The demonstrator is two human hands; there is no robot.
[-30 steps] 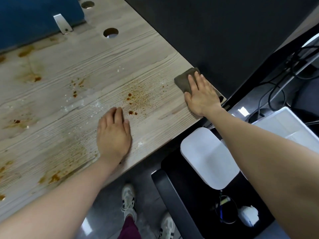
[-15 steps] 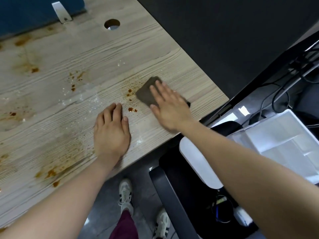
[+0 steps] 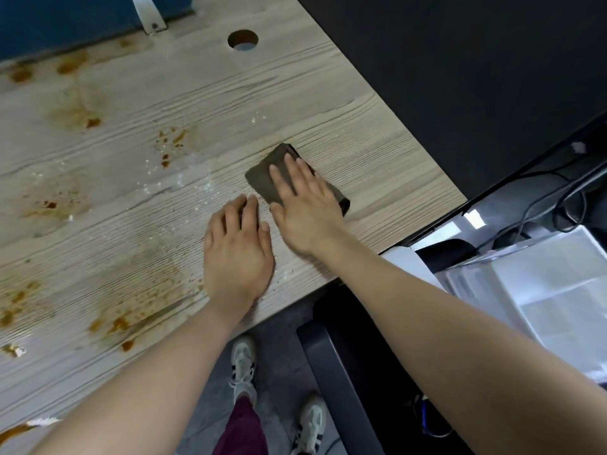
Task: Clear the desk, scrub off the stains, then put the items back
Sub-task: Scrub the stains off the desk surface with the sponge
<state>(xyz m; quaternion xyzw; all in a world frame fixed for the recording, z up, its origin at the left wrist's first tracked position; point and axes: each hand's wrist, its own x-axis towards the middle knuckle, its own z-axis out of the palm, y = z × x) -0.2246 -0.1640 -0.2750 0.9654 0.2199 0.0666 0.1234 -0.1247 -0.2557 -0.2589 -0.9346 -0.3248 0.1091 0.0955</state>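
Observation:
A pale wood-grain desk [image 3: 328,103] carries orange-brown stains at the front left [image 3: 118,323], in the middle [image 3: 167,149] and near the back [image 3: 75,116]. A dark grey-brown folded cloth [image 3: 262,178] lies on the desk's right part. My right hand [image 3: 302,208] presses flat on top of it, fingers spread and covering its near half. My left hand [image 3: 238,251] rests palm down on the desk just left of the right hand, holding nothing. White crumbs and wet streaks [image 3: 184,185] lie left of the cloth.
A round cable hole [image 3: 242,40] sits at the back, beside a blue partition [image 3: 65,21] with a metal bracket [image 3: 147,14]. A dark panel [image 3: 460,77] borders the desk's right edge. Below right stand a clear plastic box [image 3: 542,290], cables [image 3: 565,198] and a black chair [image 3: 331,356].
My right hand slid the cloth from the desk's right edge leftwards over the speckled stain, which no longer shows. The left hand stayed flat in place.

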